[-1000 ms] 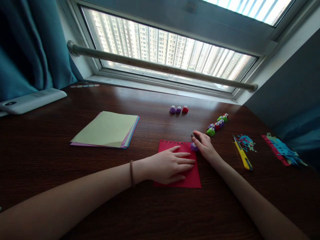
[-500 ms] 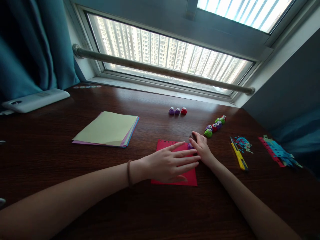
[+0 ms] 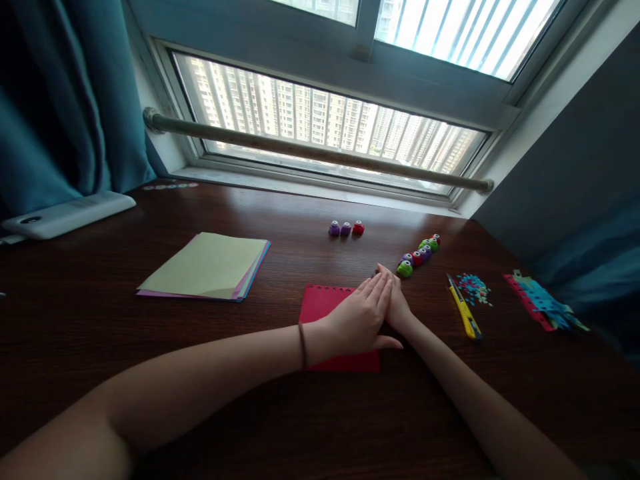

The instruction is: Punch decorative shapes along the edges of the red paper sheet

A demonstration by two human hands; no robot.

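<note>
A red sheet of paper with a row of punched holes along its far edge lies on the dark wooden table. My left hand rests on the sheet's right part, fingers stretched out flat and laid over my right hand. My right hand sits at the sheet's far right corner, mostly covered. The small purple punch it pressed a moment ago is hidden under both hands. A row of several small coloured punches lies just beyond my fingertips.
Three more small punches stand farther back. A stack of coloured paper lies at the left. A yellow utility knife, paper confetti and punched strips lie at the right. A white device sits far left by the curtain.
My left hand has slid right across the red sheet and now covers my right hand and the purple punch. The view has tilted up slightly.
</note>
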